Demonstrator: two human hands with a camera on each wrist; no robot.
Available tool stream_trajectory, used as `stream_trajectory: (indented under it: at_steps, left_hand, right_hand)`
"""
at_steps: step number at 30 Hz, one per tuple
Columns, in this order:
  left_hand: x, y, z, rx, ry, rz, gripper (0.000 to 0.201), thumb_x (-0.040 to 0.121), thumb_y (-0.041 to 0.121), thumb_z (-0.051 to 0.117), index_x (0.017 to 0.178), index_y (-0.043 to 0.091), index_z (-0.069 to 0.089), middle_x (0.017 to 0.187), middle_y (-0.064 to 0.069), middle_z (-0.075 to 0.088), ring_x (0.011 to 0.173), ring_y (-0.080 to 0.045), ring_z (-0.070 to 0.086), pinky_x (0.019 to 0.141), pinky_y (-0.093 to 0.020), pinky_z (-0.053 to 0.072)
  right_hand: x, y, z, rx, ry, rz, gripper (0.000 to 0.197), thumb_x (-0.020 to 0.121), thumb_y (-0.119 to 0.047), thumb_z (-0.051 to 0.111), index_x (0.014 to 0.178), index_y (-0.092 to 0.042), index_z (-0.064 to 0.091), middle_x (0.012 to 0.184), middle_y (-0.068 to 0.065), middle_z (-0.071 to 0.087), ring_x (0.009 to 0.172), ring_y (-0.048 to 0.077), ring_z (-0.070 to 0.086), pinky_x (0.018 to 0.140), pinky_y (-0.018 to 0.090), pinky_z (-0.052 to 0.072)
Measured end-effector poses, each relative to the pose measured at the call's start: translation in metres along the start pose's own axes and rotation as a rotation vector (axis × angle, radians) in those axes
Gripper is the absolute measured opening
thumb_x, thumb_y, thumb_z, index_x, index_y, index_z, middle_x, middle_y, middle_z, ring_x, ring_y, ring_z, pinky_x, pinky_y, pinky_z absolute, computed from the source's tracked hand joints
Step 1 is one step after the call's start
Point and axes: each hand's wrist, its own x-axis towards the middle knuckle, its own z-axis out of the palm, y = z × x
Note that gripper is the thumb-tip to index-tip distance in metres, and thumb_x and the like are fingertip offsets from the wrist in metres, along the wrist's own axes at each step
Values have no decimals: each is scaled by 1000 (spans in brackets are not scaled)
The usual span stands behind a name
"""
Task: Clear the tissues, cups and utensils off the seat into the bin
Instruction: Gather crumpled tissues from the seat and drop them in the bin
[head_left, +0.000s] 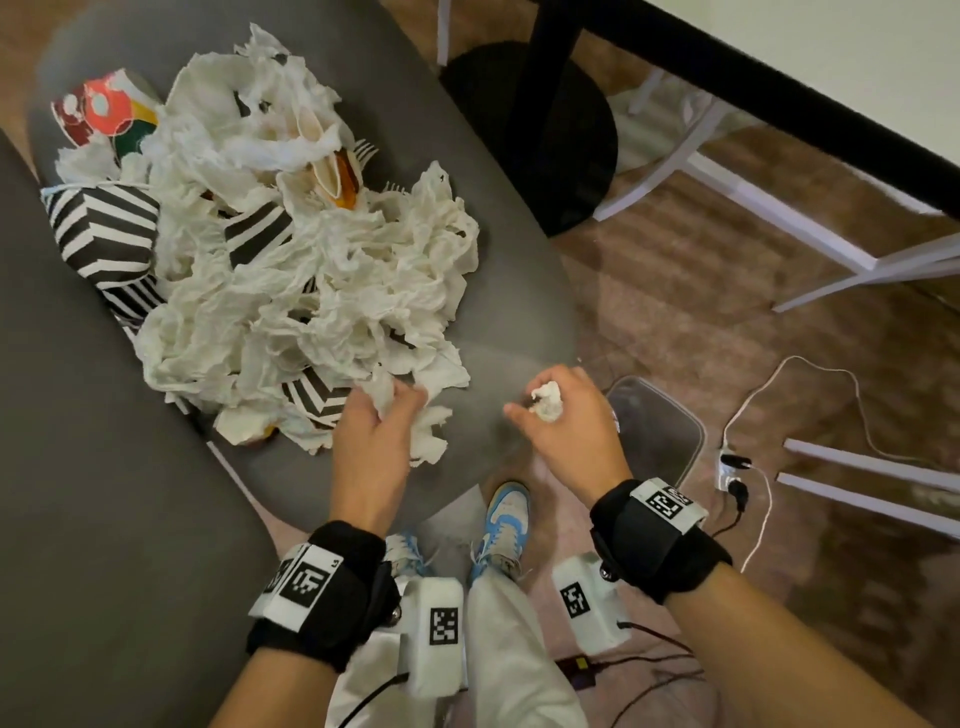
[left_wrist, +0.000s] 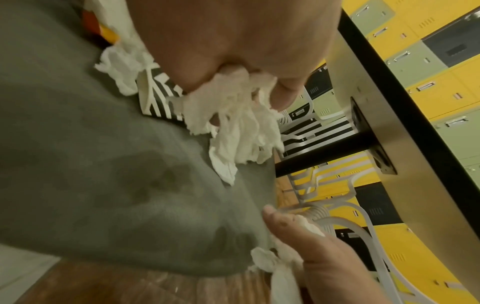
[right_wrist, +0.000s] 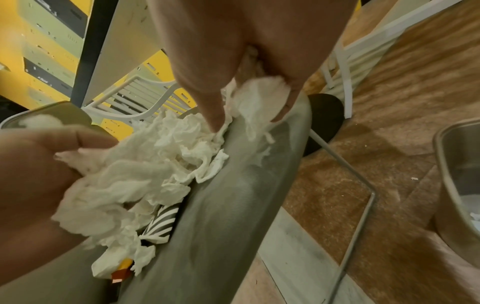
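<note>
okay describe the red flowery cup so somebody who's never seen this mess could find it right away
Start at the grey seat and its big heap of white crumpled tissues. Go to the heap's far left corner, beyond the black-and-white striped cups. The cup lying there is the only one printed in red with white flower shapes, plus green and yellow patches.

No readable words, brand names or numbers appear in any view. The only markings are black-and-white square fiducial codes: on the left wristband (head_left: 306, 579), on the right wristband (head_left: 669, 501), and on two white camera boxes (head_left: 445, 626) (head_left: 576, 600) mounted under the wrists, at 6 o'clock.
</note>
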Motion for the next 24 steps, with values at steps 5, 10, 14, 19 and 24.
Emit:
stream_trajectory:
  at_steps: [5,10,14,19,24]
  left_hand:
    - [-7,-3,32,329,-211,53,46,60,37,77,99,27,54,106,-7,62,94,-23,63,83,-48,54]
    - [-19,1,75,164,-396,-75,23,97,6,50,115,19,49,111,-10,64,83,-22,71,60,-35,59]
    - [-18,-11,109,439,-517,-18,30,100,17,47,129,21,53,102,-6,68,53,-18,62,44,-23,46]
    - [-18,-31,155,762,-598,95,37,91,52,54,114,26,66,117,-1,67,111,-21,61,90,-27,46]
    - [-12,-66,205,939,-686,-92,75,87,74,25,139,26,48,148,-6,44,136,-25,40,114,-46,27]
  right_hand:
    - [-9,34,-17,-34,-8,100,33,75,4,59,104,-12,56,104,6,48,95,18,47,74,17,30]
    - [-22,83,-38,-29,41,232,18,85,-7,56,102,-10,59,106,13,64,99,30,58,76,28,40]
    - [-35,129,-49,31,34,372,29,95,-30,47,119,-15,53,101,18,68,90,40,65,76,49,54]
    - [-46,175,-64,-28,24,425,26,99,-30,44,113,-9,48,103,21,66,96,39,61,78,46,51]
    - [-46,209,-67,156,35,543,50,94,-57,38,113,-13,48,117,11,52,105,30,54,92,43,45]
